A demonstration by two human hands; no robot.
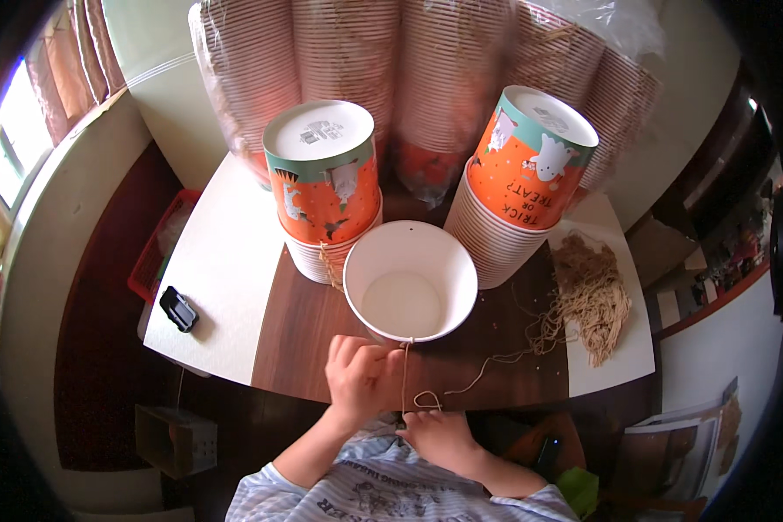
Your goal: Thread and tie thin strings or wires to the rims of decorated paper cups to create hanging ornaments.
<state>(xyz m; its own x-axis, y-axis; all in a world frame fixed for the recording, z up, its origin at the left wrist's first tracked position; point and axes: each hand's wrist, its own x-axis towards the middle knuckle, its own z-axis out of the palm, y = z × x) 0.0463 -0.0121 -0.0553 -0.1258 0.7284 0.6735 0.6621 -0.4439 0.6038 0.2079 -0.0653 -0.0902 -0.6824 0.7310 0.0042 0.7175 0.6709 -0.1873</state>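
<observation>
A white paper bucket (370, 261) stands upright on the table in front of me, its mouth toward me, with one small hole in the far rim and a knot of twine at the near rim. From that knot a strand of beige twine (405, 374) runs down toward me. My right hand (439, 438), low at the table's front edge, is closed on the twine, and a small loop of it lies beside the fingers. Just left of the strand, below the bucket's rim, my left hand (357, 376) has its fingers curled; what they hold, if anything, is hidden.
Two stacks of upside-down orange-and-green buckets (326, 187) (531, 165) flank the white one. Behind rise tall bucket stacks (348, 61) in clear plastic. A tangled twine bundle (596, 300) lies at right, a small black tray (178, 309) at left. A red basket (152, 252) sits beyond the left edge.
</observation>
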